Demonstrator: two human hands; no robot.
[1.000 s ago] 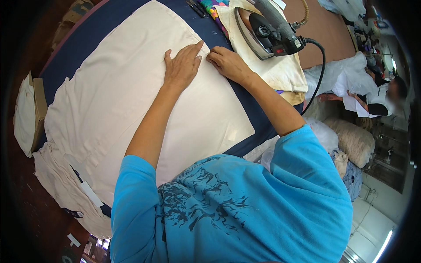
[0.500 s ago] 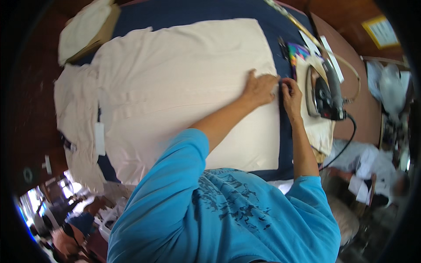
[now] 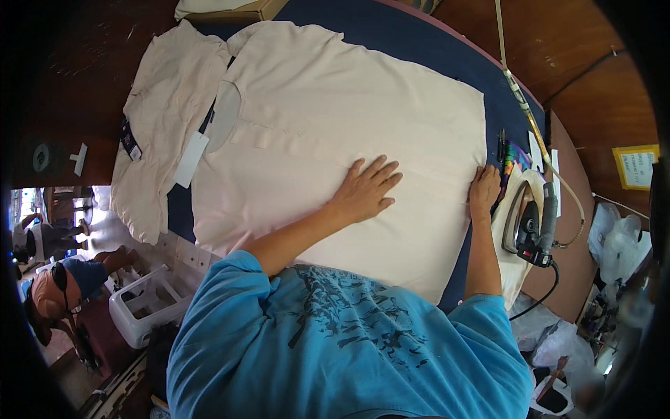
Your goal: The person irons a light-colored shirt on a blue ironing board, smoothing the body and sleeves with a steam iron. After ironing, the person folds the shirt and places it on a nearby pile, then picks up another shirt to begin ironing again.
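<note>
A cream shirt (image 3: 377, 105) lies spread on the dark blue table cover (image 3: 391, 35), its round neckline toward the left and its straight hem toward the right. My left hand (image 3: 366, 190) rests flat on the shirt's middle, fingers spread. At the hem is my right hand (image 3: 484, 192), its fingers close together and bent over the edge; the fingertips are partly hidden. Just right of it, a steam iron (image 3: 528, 220) sits on a folded cream cloth (image 3: 504, 249). A white card (image 3: 190, 159) lies by the neckline.
Another cream garment (image 3: 178, 91) lies crumpled at the left, with a dark label (image 3: 130, 142). A hose (image 3: 520, 98) and a black cord (image 3: 551, 286) run to the iron. A cardboard box (image 3: 244, 14) is at the far edge. A white plastic stool (image 3: 150, 307) stands lower left, near another person (image 3: 59, 290).
My left hand has left the hem and moved leftward onto the shirt's middle, opening flat. My right hand now lies on the hem. The view has turned and shifted.
</note>
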